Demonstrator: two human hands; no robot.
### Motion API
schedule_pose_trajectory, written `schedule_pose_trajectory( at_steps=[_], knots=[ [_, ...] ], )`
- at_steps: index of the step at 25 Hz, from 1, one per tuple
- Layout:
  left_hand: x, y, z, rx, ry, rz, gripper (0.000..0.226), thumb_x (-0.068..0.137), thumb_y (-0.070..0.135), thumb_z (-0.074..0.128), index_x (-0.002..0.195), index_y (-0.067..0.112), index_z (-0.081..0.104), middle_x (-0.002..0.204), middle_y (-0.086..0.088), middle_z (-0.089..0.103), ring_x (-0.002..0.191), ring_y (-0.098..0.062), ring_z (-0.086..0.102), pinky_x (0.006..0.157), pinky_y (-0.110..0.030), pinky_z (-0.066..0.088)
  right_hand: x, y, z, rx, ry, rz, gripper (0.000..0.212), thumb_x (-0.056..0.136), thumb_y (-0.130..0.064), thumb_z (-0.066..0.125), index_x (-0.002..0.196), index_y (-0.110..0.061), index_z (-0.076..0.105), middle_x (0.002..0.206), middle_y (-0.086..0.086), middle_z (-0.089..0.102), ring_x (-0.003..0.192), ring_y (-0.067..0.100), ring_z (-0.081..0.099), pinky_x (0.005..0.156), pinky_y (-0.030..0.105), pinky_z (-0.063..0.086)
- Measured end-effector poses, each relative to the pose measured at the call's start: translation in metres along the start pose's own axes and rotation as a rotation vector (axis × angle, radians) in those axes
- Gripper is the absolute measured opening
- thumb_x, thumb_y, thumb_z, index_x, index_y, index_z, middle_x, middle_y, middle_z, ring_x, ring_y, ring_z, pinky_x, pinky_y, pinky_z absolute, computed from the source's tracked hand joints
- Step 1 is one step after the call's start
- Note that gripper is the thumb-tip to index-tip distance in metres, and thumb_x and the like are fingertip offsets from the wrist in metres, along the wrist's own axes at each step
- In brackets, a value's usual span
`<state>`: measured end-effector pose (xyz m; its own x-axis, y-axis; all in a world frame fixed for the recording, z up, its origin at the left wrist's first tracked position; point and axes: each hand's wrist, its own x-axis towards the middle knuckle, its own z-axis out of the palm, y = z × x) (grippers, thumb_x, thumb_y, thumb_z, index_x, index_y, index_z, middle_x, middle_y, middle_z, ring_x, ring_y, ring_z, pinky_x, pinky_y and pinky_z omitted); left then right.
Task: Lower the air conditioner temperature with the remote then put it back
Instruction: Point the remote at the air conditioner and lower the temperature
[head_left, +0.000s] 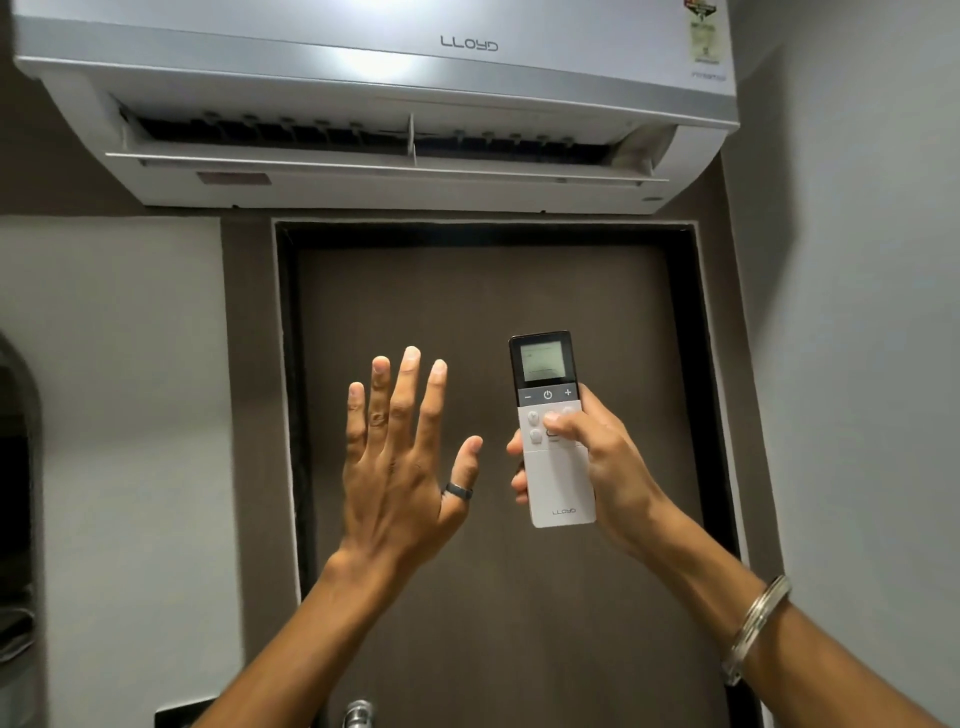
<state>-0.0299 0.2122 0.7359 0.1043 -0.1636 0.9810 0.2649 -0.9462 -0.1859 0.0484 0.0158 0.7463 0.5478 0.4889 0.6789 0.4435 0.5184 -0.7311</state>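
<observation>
A white wall air conditioner (374, 93) hangs across the top of the view, its front flap open. My right hand (592, 462) holds a slim white remote (558, 483) upright, pointing up at the unit. The remote has a dark top with a small lit screen and a minus, power and plus row. My thumb rests on the round buttons below that row. My left hand (400, 462) is raised beside the remote, palm away from me, fingers spread, holding nothing, a dark ring on the thumb.
A dark brown door (493, 597) in a black frame fills the wall below the unit. A metal door handle (358, 714) shows at the bottom edge. Grey walls stand at left and right. A dark shape sits at the far left edge.
</observation>
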Motion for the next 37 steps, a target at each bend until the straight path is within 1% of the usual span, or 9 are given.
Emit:
schedule_pose_trajectory(
  at_steps=[7, 11, 15, 18, 22, 31, 34, 37],
  knots=[
    [0.0016, -0.0072, 0.0020, -0.005, 0.005, -0.014, 0.076, 0.101, 0.053, 0.045, 0.163, 0.011, 0.030, 0.173, -0.016, 0.018, 0.163, -0.034, 0.007, 0.132, -0.055, 0.008, 0.0072, 0.0039, 0.0033, 0.013, 0.021, 0.003, 0.031, 0.092, -0.027, 0.053, 0.121, -0.017, 0.058, 0.087, 0.013, 0.077, 0.064, 0.033, 0.072, 0.059, 0.044, 0.065],
    [0.0013, -0.0075, 0.0027, -0.002, 0.016, -0.019, 0.076, 0.101, 0.053, 0.045, 0.163, 0.012, 0.030, 0.173, -0.016, 0.017, 0.162, -0.035, 0.008, 0.133, -0.053, 0.005, 0.0102, 0.0037, 0.0019, -0.009, 0.037, -0.002, 0.032, 0.092, -0.028, 0.053, 0.122, -0.018, 0.058, 0.088, 0.013, 0.078, 0.065, 0.033, 0.073, 0.061, 0.045, 0.064],
    [0.0027, -0.0071, 0.0031, -0.004, 0.025, -0.026, 0.076, 0.100, 0.053, 0.046, 0.162, 0.011, 0.031, 0.173, -0.016, 0.018, 0.162, -0.034, 0.007, 0.133, -0.051, 0.004, 0.0100, 0.0043, 0.0018, -0.008, 0.041, 0.007, 0.029, 0.091, -0.026, 0.053, 0.118, -0.019, 0.061, 0.087, 0.015, 0.078, 0.063, 0.036, 0.072, 0.060, 0.045, 0.064],
    [0.0020, -0.0068, 0.0037, -0.003, 0.021, -0.027, 0.077, 0.100, 0.053, 0.047, 0.163, 0.011, 0.030, 0.173, -0.016, 0.017, 0.162, -0.035, 0.007, 0.133, -0.051, 0.003, 0.0082, 0.0060, 0.0019, -0.024, 0.062, -0.005, 0.031, 0.090, -0.027, 0.052, 0.119, -0.018, 0.061, 0.087, 0.015, 0.078, 0.062, 0.035, 0.072, 0.059, 0.046, 0.064],
    [-0.0002, -0.0086, 0.0046, 0.005, 0.013, -0.029, 0.078, 0.101, 0.054, 0.046, 0.164, 0.012, 0.028, 0.174, -0.015, 0.014, 0.163, -0.034, 0.004, 0.133, -0.051, 0.001, 0.0061, 0.0073, 0.0019, -0.045, 0.076, -0.020, 0.032, 0.090, -0.028, 0.052, 0.120, -0.019, 0.060, 0.086, 0.012, 0.079, 0.061, 0.032, 0.073, 0.058, 0.045, 0.065],
    [-0.0012, -0.0091, 0.0024, 0.021, 0.010, -0.029, 0.078, 0.101, 0.057, 0.040, 0.164, 0.014, 0.027, 0.174, -0.015, 0.016, 0.163, -0.032, 0.004, 0.133, -0.049, -0.003, 0.0043, 0.0084, 0.0077, -0.039, 0.079, -0.018, 0.032, 0.089, -0.028, 0.051, 0.119, -0.018, 0.060, 0.085, 0.012, 0.078, 0.061, 0.034, 0.072, 0.058, 0.045, 0.065],
    [-0.0009, -0.0099, 0.0003, 0.019, 0.007, -0.034, 0.078, 0.101, 0.058, 0.040, 0.164, 0.013, 0.028, 0.174, -0.016, 0.016, 0.163, -0.033, 0.004, 0.132, -0.049, -0.004, 0.0039, 0.0072, 0.0090, -0.046, 0.096, -0.031, 0.032, 0.089, -0.028, 0.052, 0.118, -0.019, 0.061, 0.084, 0.011, 0.079, 0.060, 0.032, 0.073, 0.055, 0.043, 0.064],
    [-0.0006, -0.0098, -0.0012, 0.019, 0.003, -0.036, 0.078, 0.101, 0.059, 0.039, 0.164, 0.014, 0.028, 0.174, -0.015, 0.016, 0.163, -0.033, 0.004, 0.132, -0.049, -0.004, 0.0038, 0.0060, 0.0095, -0.037, 0.122, -0.031, 0.029, 0.089, -0.027, 0.052, 0.115, -0.017, 0.062, 0.082, 0.012, 0.079, 0.057, 0.032, 0.072, 0.053, 0.042, 0.063]
  ],
)
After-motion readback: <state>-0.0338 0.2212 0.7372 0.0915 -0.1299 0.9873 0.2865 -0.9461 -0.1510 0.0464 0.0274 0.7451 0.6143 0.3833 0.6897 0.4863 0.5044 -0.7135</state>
